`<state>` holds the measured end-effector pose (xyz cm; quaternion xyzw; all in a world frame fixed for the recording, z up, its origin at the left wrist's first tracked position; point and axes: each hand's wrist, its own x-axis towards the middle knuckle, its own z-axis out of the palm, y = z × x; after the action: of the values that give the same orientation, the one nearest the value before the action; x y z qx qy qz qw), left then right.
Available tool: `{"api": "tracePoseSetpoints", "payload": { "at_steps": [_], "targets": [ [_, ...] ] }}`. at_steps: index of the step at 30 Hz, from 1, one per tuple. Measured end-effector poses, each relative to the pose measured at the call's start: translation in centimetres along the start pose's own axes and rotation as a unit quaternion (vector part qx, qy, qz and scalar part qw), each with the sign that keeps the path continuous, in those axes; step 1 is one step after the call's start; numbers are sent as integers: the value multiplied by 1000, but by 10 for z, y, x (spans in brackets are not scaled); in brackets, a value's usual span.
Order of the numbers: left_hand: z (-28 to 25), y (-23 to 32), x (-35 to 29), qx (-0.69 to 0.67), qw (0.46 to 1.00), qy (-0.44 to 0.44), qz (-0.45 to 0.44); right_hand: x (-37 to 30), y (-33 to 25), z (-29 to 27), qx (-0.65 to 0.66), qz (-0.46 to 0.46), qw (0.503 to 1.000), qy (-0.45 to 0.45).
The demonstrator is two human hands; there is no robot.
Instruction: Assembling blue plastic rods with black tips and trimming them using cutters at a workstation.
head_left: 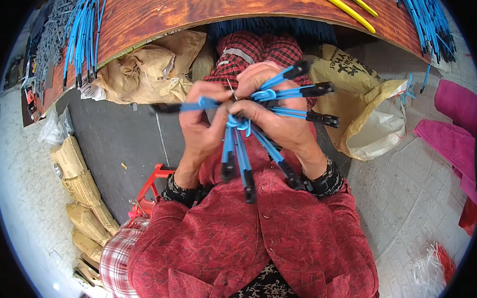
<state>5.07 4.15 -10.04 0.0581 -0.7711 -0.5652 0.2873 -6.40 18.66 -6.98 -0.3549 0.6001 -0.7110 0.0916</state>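
Note:
My left hand and my right hand meet in front of my chest, thumbs and fingers pinched close together. Between the fingertips is a small dark piece with a thin, pale, wire-like tip poking up. Several blue cord loops with black end pieces fan out around the hands, looped near the fingertips as if strung on one ring. Most hang below or stick out across my right hand. One blurred cord crosses my left fingers. The fingers hide what joins the cords.
A wood-grain table curves ahead, with blue cord bundles at its left and more at its right. Yellow-handled tools lie on it. Brown paper and an open sack sit below. A red stool stands at left.

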Motion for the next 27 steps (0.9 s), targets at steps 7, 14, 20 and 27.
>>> {"api": "tracePoseSetpoints", "payload": {
  "at_steps": [7,14,20,27],
  "targets": [
    [-13,7,5,-278,949,-83,-123,7,-7,-9,-76,-3,991,-111],
    [-28,-1,6,-262,947,-167,-85,5,-3,-4,-142,-130,980,-47],
    [-24,12,13,-290,926,-228,-77,-1,2,0,-182,-143,972,-31],
    [-29,25,8,-257,940,-173,-144,-2,8,15,-288,-173,939,68]
  ]
}}
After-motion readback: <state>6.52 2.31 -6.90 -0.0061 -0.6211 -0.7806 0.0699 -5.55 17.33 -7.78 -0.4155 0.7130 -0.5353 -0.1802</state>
